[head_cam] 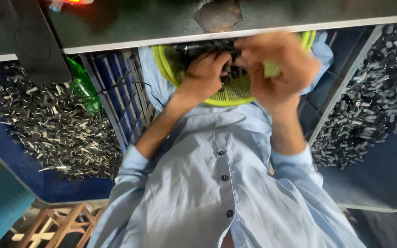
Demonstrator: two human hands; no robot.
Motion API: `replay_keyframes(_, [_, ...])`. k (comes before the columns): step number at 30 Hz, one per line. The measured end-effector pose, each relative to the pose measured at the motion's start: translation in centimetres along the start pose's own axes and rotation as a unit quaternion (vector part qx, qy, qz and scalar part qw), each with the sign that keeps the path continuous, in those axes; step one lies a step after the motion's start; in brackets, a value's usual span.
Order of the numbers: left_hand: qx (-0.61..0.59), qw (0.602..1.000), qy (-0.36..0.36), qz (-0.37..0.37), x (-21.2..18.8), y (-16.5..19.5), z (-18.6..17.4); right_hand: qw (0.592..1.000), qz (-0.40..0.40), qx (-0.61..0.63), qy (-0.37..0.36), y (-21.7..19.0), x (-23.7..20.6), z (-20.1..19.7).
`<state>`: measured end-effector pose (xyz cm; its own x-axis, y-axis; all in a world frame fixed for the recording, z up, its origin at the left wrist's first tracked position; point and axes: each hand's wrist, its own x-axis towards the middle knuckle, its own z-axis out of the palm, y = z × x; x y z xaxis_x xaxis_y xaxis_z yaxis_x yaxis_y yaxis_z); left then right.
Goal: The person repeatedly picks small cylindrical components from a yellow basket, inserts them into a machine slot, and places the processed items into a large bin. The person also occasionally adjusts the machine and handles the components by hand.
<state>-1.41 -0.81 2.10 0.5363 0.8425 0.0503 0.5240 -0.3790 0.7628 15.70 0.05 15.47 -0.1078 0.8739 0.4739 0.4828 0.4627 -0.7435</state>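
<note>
Blurred by motion: right hand (pixel 279 69), fingers curled, grip impossible to tell. Sharper: left hand (pixel 205 73), fingers bent down into a heap of small dark parts (pixel 207 48), pinching or pressing among them; exact hold unclear. Heap lying in a round yellow-green mesh basket (pixel 235 94) on the lap, upper rim cut off by the grey table edge (pixel 207 36). Individual parts in the basket too small and shadowed to make out; long axis and pointing direction not readable.

At the left, a blue tray (pixel 10 156) piled with short metal pieces (pixel 56 128), shiny, thin, scattered every way. At the right, another tray (pixel 382 183) with stubby dark pieces (pixel 368 105), matte, blocky, jumbled. Between left tray and shirt, a ribbed blue crate (pixel 116 92) and a green plastic bottle (pixel 83 87), half hidden by a black shape above. Light blue buttoned shirt (pixel 221 183) filling the lower middle, soft cloth, sleeves rolled at the forearms. Wooden frame (pixel 60 225) at bottom left, partly cut off.
</note>
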Motion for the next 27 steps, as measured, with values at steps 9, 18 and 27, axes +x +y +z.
replay_keyframes(9, [-0.442,0.889,0.031,-0.114,0.0,3.6,-2.3,0.995,0.088,0.03,-0.034,2.1,-5.9,0.6])
replay_keyframes(18, [-0.328,0.938,0.115,0.01,-0.9,4.5,-4.5,0.971,0.147,0.175,0.067,2.8,-9.1,3.1])
replay_keyframes(27, [-0.204,0.957,0.195,0.068,-0.8,8.0,-11.0,0.604,0.433,0.603,0.29,3.5,-7.6,3.9])
